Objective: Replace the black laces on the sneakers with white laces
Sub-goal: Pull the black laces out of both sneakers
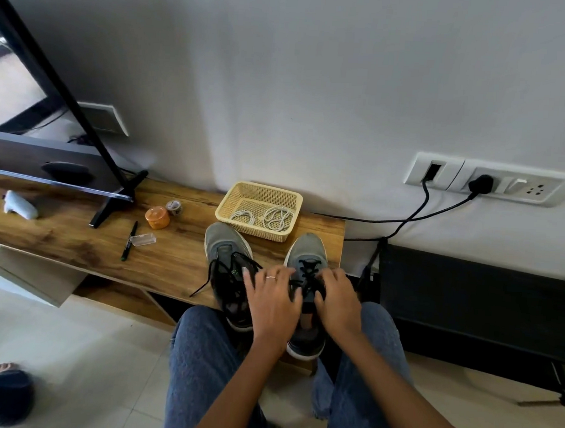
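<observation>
Two grey sneakers stand toes-to-wall at the front edge of the wooden bench (75,234). The left sneaker (224,246) has its black lace (204,283) untied and trailing toward the bench edge. The right sneaker (308,251) is still threaded with a black lace (307,271). My left hand (271,299), wearing a ring, and my right hand (337,300) both rest on the right sneaker's lacing, fingertips pinching the black lace near its middle. Two coiled white laces (276,218) lie in a cream plastic basket (229,199) just behind the sneakers.
On the bench to the left lie a black pen (129,240), a clear plastic case (143,239), an orange tub (157,217), a small jar (174,207), a white controller (20,205) and a TV stand foot (109,208). Cables hang from the wall sockets (494,182). A black rack (474,301) stands at right.
</observation>
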A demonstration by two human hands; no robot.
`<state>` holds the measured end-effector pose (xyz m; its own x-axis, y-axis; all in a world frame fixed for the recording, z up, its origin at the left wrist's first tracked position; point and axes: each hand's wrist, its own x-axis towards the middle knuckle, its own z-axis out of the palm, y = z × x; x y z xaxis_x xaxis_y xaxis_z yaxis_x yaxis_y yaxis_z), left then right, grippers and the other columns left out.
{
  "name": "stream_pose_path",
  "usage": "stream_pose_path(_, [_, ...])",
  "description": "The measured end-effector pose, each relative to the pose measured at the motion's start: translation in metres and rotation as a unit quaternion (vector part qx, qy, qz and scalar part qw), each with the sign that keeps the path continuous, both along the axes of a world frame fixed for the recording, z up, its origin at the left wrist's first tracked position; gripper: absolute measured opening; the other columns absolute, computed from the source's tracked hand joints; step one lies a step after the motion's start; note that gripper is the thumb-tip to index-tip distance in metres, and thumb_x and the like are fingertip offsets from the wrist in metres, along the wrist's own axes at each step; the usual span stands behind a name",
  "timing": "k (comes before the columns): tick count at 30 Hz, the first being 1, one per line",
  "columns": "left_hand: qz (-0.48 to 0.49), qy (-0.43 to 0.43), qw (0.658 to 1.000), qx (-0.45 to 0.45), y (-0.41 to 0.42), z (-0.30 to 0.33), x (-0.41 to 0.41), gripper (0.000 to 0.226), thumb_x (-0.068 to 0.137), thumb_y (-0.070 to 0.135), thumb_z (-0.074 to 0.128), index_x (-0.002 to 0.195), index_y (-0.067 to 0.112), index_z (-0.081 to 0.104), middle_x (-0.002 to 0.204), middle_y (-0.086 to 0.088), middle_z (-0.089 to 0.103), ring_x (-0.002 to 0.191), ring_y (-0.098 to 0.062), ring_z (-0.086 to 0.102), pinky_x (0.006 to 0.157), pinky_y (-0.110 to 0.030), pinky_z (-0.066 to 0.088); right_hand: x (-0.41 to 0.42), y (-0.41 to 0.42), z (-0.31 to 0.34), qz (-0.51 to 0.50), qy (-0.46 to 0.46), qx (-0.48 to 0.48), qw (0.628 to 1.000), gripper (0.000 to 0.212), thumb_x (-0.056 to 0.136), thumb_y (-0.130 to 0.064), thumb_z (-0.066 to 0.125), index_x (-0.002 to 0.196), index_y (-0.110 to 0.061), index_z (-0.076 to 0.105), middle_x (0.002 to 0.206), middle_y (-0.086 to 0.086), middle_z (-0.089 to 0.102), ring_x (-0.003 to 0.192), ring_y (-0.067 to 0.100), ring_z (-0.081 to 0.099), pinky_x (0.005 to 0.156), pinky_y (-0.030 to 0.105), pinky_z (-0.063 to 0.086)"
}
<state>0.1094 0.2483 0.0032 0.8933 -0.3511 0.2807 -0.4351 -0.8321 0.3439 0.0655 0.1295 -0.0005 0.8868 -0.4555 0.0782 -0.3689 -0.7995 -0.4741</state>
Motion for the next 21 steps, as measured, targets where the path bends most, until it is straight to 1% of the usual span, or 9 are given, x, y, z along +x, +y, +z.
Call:
stream_pose_path(3, [-0.026, -0.004, 0.999, 0.034, -0.007, -0.005, -0.007, 0.032, 0.066, 0.041, 0.079, 0.092, 0.025, 0.071, 0.086, 0.005, 0.07, 0.094, -0.02, 0.063, 0.106, -0.043, 0.023, 0.005, 0.0, 0.001, 0.075, 0.038, -0.054, 0.995, 0.032, 0.091, -0.018, 0.054, 0.122, -0.016, 0.054, 0.124, 0.002, 0.045, 0.114, 0.02, 0.044, 0.086, 0.032, 0.048])
stream_pose_path(5, [-0.017, 0.004, 0.999, 0.05, -0.01, -0.006, -0.006, 0.029, 0.061, 0.041, 0.083, 0.085, 0.028, 0.072, 0.076, 0.007, 0.069, 0.086, -0.019, 0.064, 0.1, -0.04, 0.026, 0.008, -0.002, 0.002, 0.085, 0.056, -0.08, 0.992, 0.033, 0.092, -0.02, 0.053, 0.124, -0.017, 0.054, 0.126, 0.003, 0.045, 0.115, 0.021, 0.043, 0.089, 0.032, 0.046])
stream_pose_path(9, [-0.006, 0.015, 0.999, 0.046, -0.01, -0.006, -0.002, 0.018, 0.063, 0.037, 0.084, 0.072, 0.029, 0.071, 0.063, 0.009, 0.066, 0.074, -0.016, 0.065, 0.095, -0.037, 0.027, 0.013, -0.002, 0.0, 0.079, 0.053, -0.099, 0.991, 0.026, 0.093, -0.022, 0.054, 0.117, -0.012, 0.059, 0.12, 0.005, 0.05, 0.11, 0.022, 0.048, 0.082, 0.033, 0.046])
stream_pose_path(12, [-0.003, 0.023, 0.999, 0.04, -0.012, -0.006, -0.001, 0.01, 0.069, 0.033, 0.08, 0.072, 0.029, 0.072, 0.062, 0.008, 0.066, 0.068, -0.013, 0.064, 0.094, -0.035, 0.026, 0.017, -0.001, -0.004, 0.081, 0.048, -0.103, 0.99, 0.02, 0.094, -0.018, 0.051, 0.11, -0.01, 0.06, 0.117, 0.005, 0.051, 0.108, 0.022, 0.049, 0.074, 0.033, 0.046])
stream_pose_path(13, [0.0, 0.028, 0.999, 0.036, -0.011, -0.007, -0.001, 0.006, 0.072, 0.032, 0.077, 0.074, 0.029, 0.072, 0.064, 0.007, 0.066, 0.068, -0.013, 0.064, 0.093, -0.035, 0.025, 0.017, -0.001, -0.007, 0.085, 0.047, -0.094, 0.991, 0.018, 0.095, -0.018, 0.049, 0.108, -0.011, 0.059, 0.116, 0.004, 0.05, 0.106, 0.021, 0.05, 0.073, 0.033, 0.046])
stream_pose_path(15, [0.009, 0.041, 0.999, 0.031, -0.011, -0.009, 0.0, 0.003, 0.078, 0.033, 0.071, 0.078, 0.03, 0.072, 0.067, 0.006, 0.068, 0.07, -0.013, 0.064, 0.094, -0.034, 0.023, 0.015, 0.0, -0.011, 0.076, 0.017, -0.041, 0.996, 0.015, 0.097, -0.02, 0.046, 0.1, -0.011, 0.058, 0.108, 0.003, 0.05, 0.097, 0.02, 0.052, 0.071, 0.036, 0.048])
stream_pose_path(17, [0.014, 0.042, 0.999, 0.024, -0.012, -0.008, -0.002, 0.001, 0.077, 0.031, 0.072, 0.078, 0.031, 0.072, 0.064, 0.006, 0.067, 0.065, -0.011, 0.063, 0.093, -0.033, 0.023, 0.01, 0.001, -0.014, 0.046, -0.02, 0.006, 0.999, 0.014, 0.097, -0.019, 0.046, 0.093, -0.01, 0.057, 0.101, 0.003, 0.051, 0.087, 0.021, 0.055, 0.07, 0.04, 0.048])
stream_pose_path(19, [0.02, 0.039, 0.999, 0.007, -0.016, -0.007, -0.003, 0.002, 0.076, 0.029, 0.074, 0.078, 0.031, 0.073, 0.062, 0.006, 0.066, 0.062, -0.011, 0.062, 0.092, -0.032, 0.024, 0.005, 0.002, -0.016, 0.016, -0.054, 0.035, 0.998, 0.012, 0.095, -0.015, 0.049, 0.089, -0.009, 0.056, 0.097, 0.003, 0.053, 0.081, 0.021, 0.056, 0.067, 0.037, 0.047])
stream_pose_path(21, [0.03, 0.046, 0.998, -0.014, -0.017, -0.008, -0.003, 0.005, 0.08, 0.028, 0.071, 0.083, 0.029, 0.074, 0.067, 0.005, 0.068, 0.066, -0.013, 0.064, 0.096, -0.033, 0.027, 0.003, 0.003, -0.015, -0.012, -0.097, 0.078, 0.992, 0.009, 0.093, -0.009, 0.052, 0.085, -0.007, 0.055, 0.093, 0.002, 0.053, 0.077, 0.019, 0.055, 0.065, 0.03, 0.044])
